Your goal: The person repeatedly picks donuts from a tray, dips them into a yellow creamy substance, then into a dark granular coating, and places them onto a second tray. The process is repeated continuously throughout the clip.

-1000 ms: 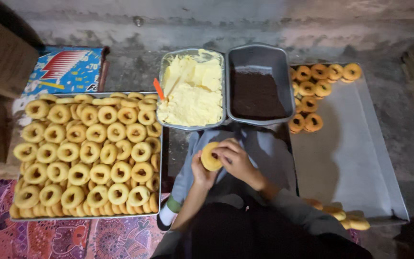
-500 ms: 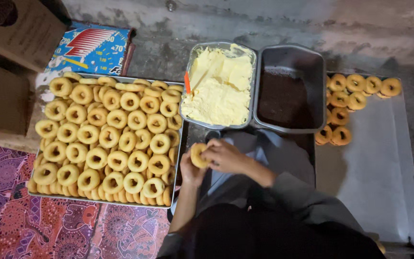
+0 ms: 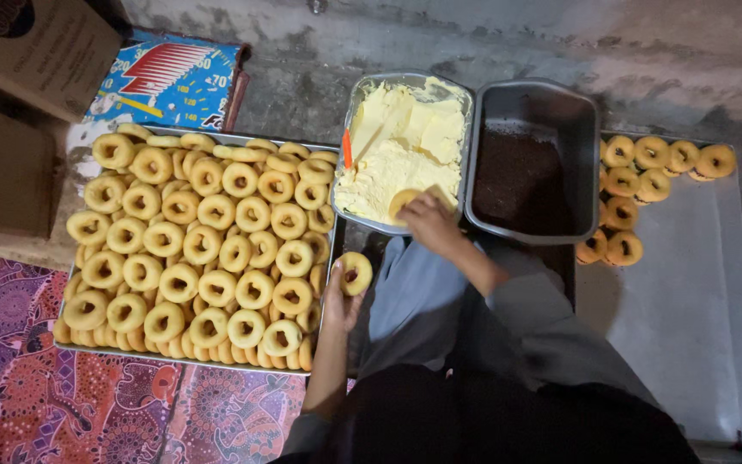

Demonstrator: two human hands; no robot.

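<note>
Ring pastries, cream filling station.
Left hand [image 3: 337,301] grips one ring pastry [image 3: 355,272]; right hand [image 3: 428,222] clasps a pastry half [image 3: 403,200] over cream pan [image 3: 362,99].

Trays [image 3: 697,344] dull brushed metal; doughnuts [image 3: 216,249] matt, golden crust; cream [image 3: 401,150] soft, glossy; floor [image 3: 646,51] rough concrete; boxes [image 3: 36,51] cardboard.

Brown cardboard boxes [image 3: 19,94] (top left), beside colourful printed box [image 3: 169,82]

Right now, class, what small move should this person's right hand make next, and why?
Probably press the doughnut half in the right hand into the pale cream tub to coat it. It already rests at the cream's edge, while the left hand holds the other doughnut waiting.
</note>
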